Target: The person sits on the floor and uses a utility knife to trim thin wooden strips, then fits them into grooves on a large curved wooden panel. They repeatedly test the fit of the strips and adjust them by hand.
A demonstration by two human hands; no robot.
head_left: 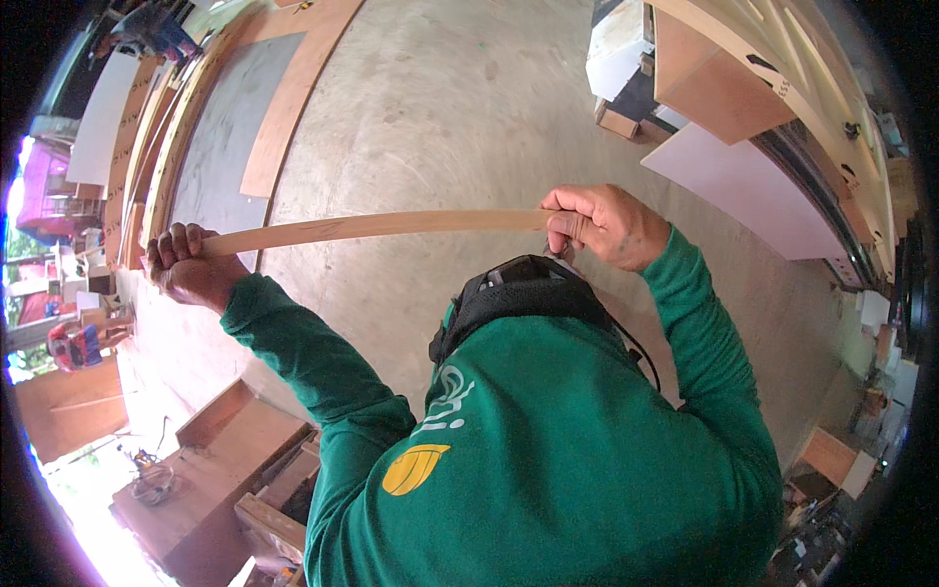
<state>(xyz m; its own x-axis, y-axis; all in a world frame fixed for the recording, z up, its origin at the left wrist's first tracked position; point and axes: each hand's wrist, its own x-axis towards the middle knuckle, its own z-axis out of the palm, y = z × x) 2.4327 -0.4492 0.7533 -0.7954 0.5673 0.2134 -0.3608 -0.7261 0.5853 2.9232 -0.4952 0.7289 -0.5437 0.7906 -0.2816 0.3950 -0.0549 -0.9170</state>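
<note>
A long, thin wooden strip spans the space between my hands, held out across my front above the floor. My left hand is closed around its left end, fingers curled over the top. At the other end my right hand pinches the strip between thumb and fingers. Something small and shiny shows just under the right fingertips, too small to name. Both arms are in green sleeves. A black padded pouch or strap sits at my front, and a thin black cable runs from it.
Long boards and a grey panel lie at the left. White and brown sheets stack at the right beside a white box. A wooden workbench stands at lower left. Two other people are at the far left.
</note>
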